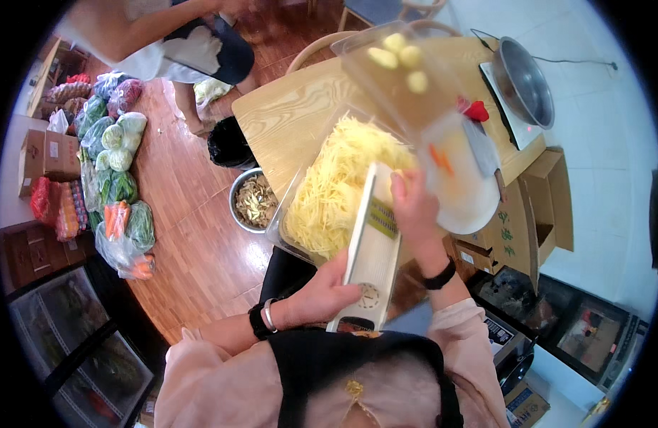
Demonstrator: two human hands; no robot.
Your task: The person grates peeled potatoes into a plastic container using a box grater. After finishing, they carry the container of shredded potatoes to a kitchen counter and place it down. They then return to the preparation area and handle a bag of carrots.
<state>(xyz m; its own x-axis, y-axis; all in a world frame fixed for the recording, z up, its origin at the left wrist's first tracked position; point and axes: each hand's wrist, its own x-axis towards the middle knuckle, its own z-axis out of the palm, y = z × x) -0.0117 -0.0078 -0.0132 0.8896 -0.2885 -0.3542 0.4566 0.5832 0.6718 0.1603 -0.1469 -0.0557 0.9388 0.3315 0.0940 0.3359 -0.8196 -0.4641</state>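
My left hand (329,289) grips the lower part of a white mandoline grater (374,257), which slopes over a clear plastic tub (278,230). A mound of pale yellow shredded potato (334,187) fills the tub. Against the grater's upper part, just above its green-yellow blade insert (383,218), my right hand (417,214) is blurred. Its fingers are closed around a pale yellow piece of potato, mostly hidden by them. Beyond, a second clear tub (361,51) holds several peeled potatoes (406,56).
On the wooden table (286,107), a cleaver (481,147) lies on a white round cutting board (473,211) with carrot pieces (441,159). A steel bowl (521,83) stands on a scale. Bagged vegetables (117,176) line the floor; another person (163,48) is at upper left.
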